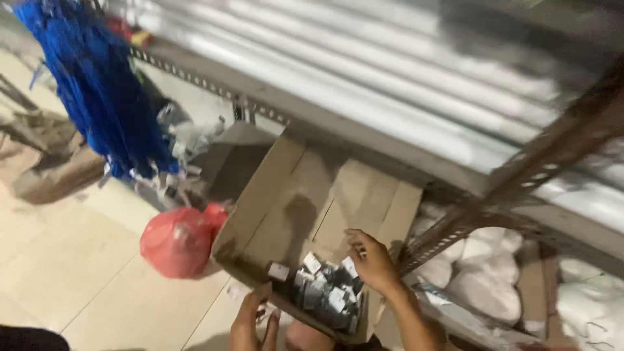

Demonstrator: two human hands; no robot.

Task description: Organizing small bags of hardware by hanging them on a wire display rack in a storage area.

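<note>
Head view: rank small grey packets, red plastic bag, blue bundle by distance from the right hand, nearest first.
From the right hand:
1. Small grey packets, in the cardboard box, just left of the fingers.
2. Red plastic bag, on the floor left of the box.
3. Blue bundle, hanging upper left.

The right hand (372,261) reaches into an open cardboard box (292,208), fingers just above a pile of small grey packets (325,292). The left hand (250,322) grips the box's near edge. A red plastic bag (179,240) lies on the floor beside the box.
</note>
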